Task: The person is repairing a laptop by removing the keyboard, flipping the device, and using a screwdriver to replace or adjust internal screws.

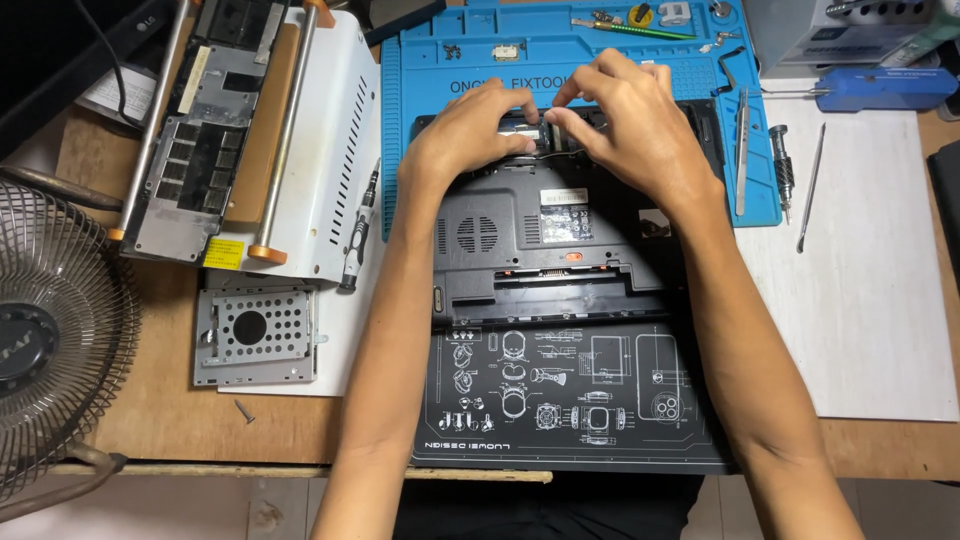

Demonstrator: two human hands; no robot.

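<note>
A black laptop (560,250) lies upside down on a blue repair mat (560,55), with its bottom cover off at the far end. My left hand (470,130) and my right hand (625,125) meet over the open bay near the laptop's far edge. Their fingertips pinch a small component (545,128) with thin wires there. What exactly the fingers grip is partly hidden. A black mat with white line drawings (570,395) lies under the laptop's near edge.
A white metal case (330,150) with removed covers sits at the left, a screwdriver (358,230) beside it, and a perforated drive caddy (255,335) below. A fan (50,340) stands at far left. Tweezers (741,150), a driver (781,170) and a pry tool (810,190) lie right.
</note>
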